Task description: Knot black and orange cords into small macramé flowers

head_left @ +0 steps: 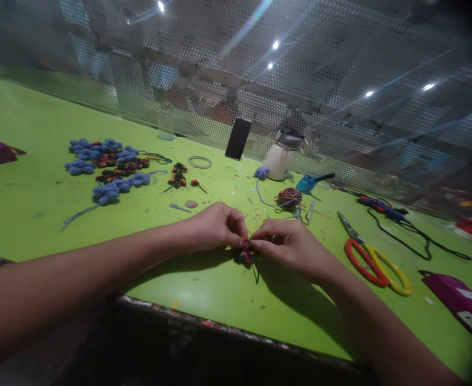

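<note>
Near the table's near edge, the left hand and right hand pinch the dark flower between fingertips and thumbs. Best to brace it with one pinch and work its yarn in small, even tugs, keeping the petals flat.

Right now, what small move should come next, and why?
Probably ease the pinched yarn snug: left hand and right hand have their fingertips close together at the upper edge of the dark multicoloured piece, and a loose tail sticks out below.
</note>
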`<action>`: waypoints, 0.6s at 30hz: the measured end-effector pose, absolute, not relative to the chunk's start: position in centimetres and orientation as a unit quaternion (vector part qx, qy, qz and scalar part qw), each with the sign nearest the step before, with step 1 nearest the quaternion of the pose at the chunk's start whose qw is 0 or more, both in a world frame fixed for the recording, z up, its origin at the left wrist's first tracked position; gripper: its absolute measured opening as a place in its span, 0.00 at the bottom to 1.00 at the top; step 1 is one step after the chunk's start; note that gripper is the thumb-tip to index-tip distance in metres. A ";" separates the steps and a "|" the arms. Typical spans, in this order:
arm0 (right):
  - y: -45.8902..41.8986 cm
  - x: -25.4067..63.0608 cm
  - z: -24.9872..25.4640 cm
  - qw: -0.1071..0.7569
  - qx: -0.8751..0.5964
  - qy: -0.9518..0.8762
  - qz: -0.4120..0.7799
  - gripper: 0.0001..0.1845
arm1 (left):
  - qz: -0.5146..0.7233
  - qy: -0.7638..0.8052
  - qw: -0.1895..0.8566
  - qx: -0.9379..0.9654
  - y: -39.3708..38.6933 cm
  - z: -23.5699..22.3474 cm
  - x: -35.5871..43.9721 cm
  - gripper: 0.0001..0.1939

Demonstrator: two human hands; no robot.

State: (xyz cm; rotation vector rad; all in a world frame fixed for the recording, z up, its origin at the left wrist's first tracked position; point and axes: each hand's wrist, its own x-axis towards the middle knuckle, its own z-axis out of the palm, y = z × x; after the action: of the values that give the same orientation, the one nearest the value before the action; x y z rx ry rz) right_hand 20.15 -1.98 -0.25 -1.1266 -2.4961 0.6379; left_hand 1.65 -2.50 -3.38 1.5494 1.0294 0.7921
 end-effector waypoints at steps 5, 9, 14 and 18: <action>-2.1 19.9 -0.9 0.165 -0.383 -0.876 0.241 0.06 | 0.333 0.443 0.504 0.663 -2.5 -3.5 1.7 0.03; -2.5 19.6 -1.0 0.186 -0.381 -0.888 0.179 0.05 | 0.329 0.445 0.498 0.668 -2.5 -3.4 1.7 0.03; -2.9 19.4 -0.9 0.191 -0.361 -0.900 0.150 0.07 | 0.318 0.452 0.517 0.654 -2.7 -3.0 1.7 0.03; -3.1 19.3 -0.8 0.205 -0.352 -0.903 0.135 0.07 | 0.329 0.457 0.547 0.619 -2.8 -3.0 1.7 0.04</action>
State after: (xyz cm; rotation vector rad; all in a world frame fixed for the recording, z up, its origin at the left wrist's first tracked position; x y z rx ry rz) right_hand 19.34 -3.10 -0.76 -0.9801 -2.5175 0.3774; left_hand 1.70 -2.84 -2.97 1.4674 1.0831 0.7797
